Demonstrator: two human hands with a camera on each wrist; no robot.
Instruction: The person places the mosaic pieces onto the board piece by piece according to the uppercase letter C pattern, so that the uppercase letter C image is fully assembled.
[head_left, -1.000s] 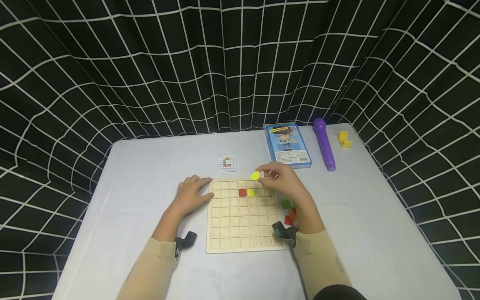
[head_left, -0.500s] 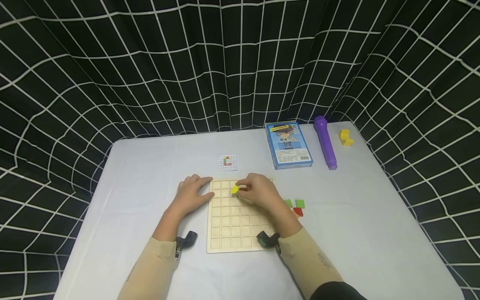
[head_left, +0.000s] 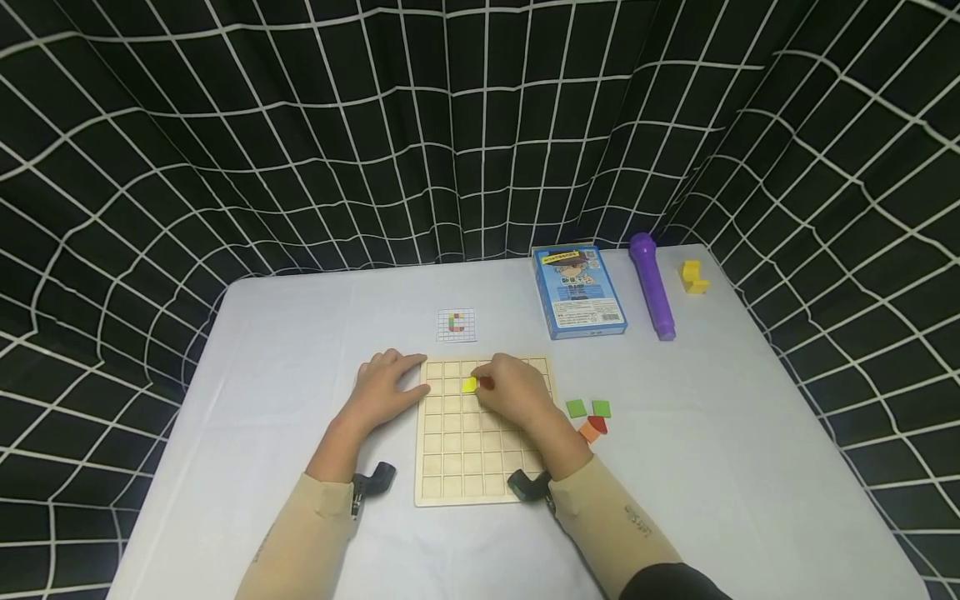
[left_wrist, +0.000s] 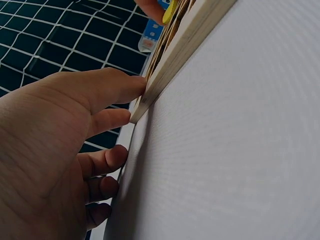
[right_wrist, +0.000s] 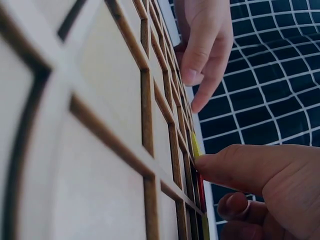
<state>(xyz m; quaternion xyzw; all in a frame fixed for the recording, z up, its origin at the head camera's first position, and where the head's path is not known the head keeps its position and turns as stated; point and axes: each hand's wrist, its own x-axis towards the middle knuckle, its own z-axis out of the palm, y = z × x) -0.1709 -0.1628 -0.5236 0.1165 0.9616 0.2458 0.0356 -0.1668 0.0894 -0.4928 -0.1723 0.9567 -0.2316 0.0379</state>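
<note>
Right hand (head_left: 513, 392) over the upper part of the wooden grid board (head_left: 457, 467), fingertips pinching a yellow tile (head_left: 469, 384) in a cell of the second row, a red tile (head_left: 486, 383) just beside it. Left hand (head_left: 384, 387) flat on the table (head_left: 300, 350), relaxed fingers touching the board's left edge.
</note>
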